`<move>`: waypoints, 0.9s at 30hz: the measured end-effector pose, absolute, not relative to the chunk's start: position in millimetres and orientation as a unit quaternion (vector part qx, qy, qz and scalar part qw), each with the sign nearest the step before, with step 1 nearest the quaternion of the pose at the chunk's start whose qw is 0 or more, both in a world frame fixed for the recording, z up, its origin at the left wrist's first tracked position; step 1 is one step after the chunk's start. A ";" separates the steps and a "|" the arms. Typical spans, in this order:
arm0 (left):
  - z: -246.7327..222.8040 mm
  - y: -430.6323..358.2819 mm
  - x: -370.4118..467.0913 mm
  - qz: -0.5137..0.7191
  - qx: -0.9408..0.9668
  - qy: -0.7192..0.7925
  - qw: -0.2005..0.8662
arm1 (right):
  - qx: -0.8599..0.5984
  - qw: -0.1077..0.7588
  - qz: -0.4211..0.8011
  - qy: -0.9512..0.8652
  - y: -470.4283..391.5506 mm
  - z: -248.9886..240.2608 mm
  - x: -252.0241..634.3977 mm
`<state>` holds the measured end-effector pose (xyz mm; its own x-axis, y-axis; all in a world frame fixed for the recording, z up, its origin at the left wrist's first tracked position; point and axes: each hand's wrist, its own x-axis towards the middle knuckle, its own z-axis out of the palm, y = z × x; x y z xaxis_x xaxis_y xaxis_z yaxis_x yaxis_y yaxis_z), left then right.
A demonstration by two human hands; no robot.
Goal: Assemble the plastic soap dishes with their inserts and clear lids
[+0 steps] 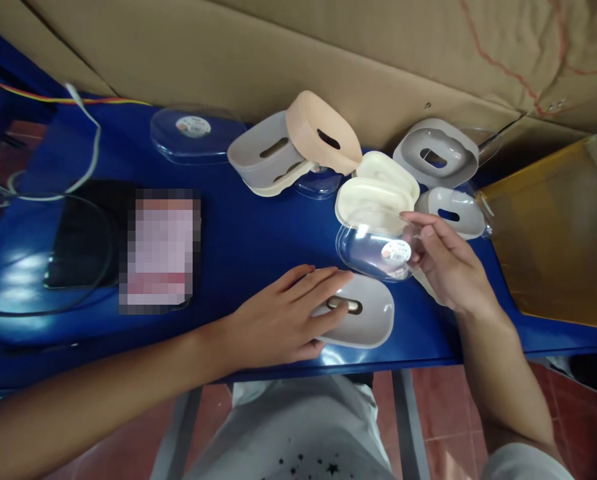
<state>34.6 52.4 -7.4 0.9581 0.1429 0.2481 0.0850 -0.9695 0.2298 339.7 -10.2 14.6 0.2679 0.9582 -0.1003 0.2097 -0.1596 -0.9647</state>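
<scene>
My left hand [301, 310] rests with fingers spread over the left part of a grey oval tray [378, 310] with a slot, near the table's front edge. Pinched in my right hand [445, 263] is the right end of a clear plastic lid [368, 250] bearing a round white label. The lid is just behind the grey tray and in front of cream oval pieces [373, 197]. A pale piece partly shows beneath my right hand.
Grey [263, 150] and peach [323, 133] slotted boxes stand at the back. Another clear lid [198, 137] lies back left. More grey pieces [435, 153] are back right, beside a yellowish-brown package [558, 227]. Cables and a blurred-out device [161, 250] lie left on the blue table [238, 247].
</scene>
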 end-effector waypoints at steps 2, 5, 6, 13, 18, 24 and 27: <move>-8.1 50.3 34.6 0.128 0.986 0.044 0.099 | -0.664 0.431 0.370 -0.487 -15.4 11.4 335.9; -7.0 46.8 34.5 0.128 0.988 0.042 0.080 | -0.668 0.360 0.294 -0.581 -20.6 9.0 327.8; -6.1 45.6 34.4 0.129 0.988 0.044 0.070 | -0.665 0.335 0.265 -0.613 -21.7 8.5 325.1; -2.1 43.5 31.5 0.120 0.989 0.049 0.073 | -0.616 0.178 0.130 -0.756 -22.6 10.2 319.4; -1.7 48.6 26.0 0.155 0.971 0.127 0.131 | -0.600 0.141 0.086 -0.783 -21.3 7.2 330.6; 0.0 56.7 23.6 0.194 0.949 0.197 0.153 | -0.606 0.155 0.081 -0.776 -19.9 8.1 334.7; -1.3 58.7 23.2 0.216 0.931 0.207 0.209 | -0.620 0.234 0.116 -0.740 -22.1 15.3 335.4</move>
<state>23.2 58.7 -1.3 0.8204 0.4763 0.3164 0.2958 -0.8271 0.4779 335.4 -22.1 15.3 -0.1225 0.9713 0.2037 0.8631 0.2056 -0.4613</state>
